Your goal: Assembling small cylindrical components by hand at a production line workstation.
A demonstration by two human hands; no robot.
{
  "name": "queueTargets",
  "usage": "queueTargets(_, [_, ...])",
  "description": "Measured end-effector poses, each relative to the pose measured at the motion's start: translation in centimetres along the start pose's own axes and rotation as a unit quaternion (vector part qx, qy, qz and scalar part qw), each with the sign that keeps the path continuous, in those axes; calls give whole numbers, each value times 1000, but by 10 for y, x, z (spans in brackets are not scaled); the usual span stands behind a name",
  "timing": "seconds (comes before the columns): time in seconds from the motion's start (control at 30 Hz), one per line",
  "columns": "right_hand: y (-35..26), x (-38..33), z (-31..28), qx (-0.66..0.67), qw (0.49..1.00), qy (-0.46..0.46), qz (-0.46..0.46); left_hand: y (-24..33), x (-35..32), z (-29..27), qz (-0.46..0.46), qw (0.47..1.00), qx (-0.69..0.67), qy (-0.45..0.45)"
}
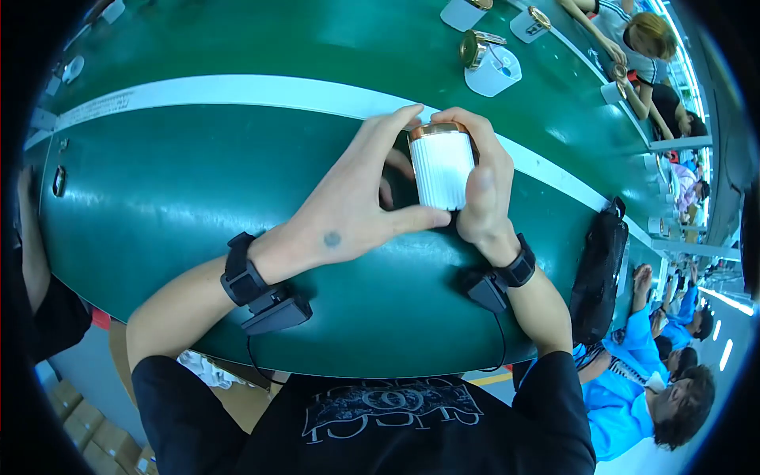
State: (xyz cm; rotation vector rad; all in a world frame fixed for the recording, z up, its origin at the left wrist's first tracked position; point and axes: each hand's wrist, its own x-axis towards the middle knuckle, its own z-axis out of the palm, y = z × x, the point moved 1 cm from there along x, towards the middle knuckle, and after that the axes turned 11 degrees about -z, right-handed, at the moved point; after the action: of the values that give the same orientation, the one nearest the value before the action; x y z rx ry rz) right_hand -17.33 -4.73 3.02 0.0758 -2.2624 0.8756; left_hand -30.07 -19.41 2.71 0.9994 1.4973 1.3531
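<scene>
A white cylinder with vertical ribs and a copper-gold rim is held tilted slightly above the bench. My right hand wraps its right side, thumb along the wall and fingers over the rim. On the other side my left hand curves around it, thumb tip at the bottom edge and index finger near the rim; its other fingers are partly hidden behind. Both wrists wear black straps with small dark boxes attached.
The green bench has a white strip across it. Beyond lie similar white cylinders and an opened one with its gold top tipped aside. A black bag lies at right. People sit along the right; another person's arm is at left.
</scene>
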Motion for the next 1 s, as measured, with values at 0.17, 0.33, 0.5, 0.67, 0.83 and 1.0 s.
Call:
queueTargets(0.17, [4, -1, 6, 85, 987, 61, 124, -3, 7, -4, 120, 974, 184, 61])
queueTargets(0.33, [5, 1, 7, 87, 984, 12, 154, -4, 2, -5, 104, 974, 192, 61])
queueTargets(0.5, [5, 1, 6, 98, 983, -12, 153, -1, -4, -3, 44, 984, 161, 54])
queueTargets(0.67, [2, 2, 4, 89, 986, -16, 143, -2, 2, -9, 84, 981, 166, 51])
queueTargets(0.83, [5, 7, -1, 27, 993, 41, 105, -2, 11, -18, 161, 961, 210, 81])
queueTargets(1.0, [29, 19, -56, -198, 961, 160, 106, -4, 42, -70, 295, 810, 446, 239])
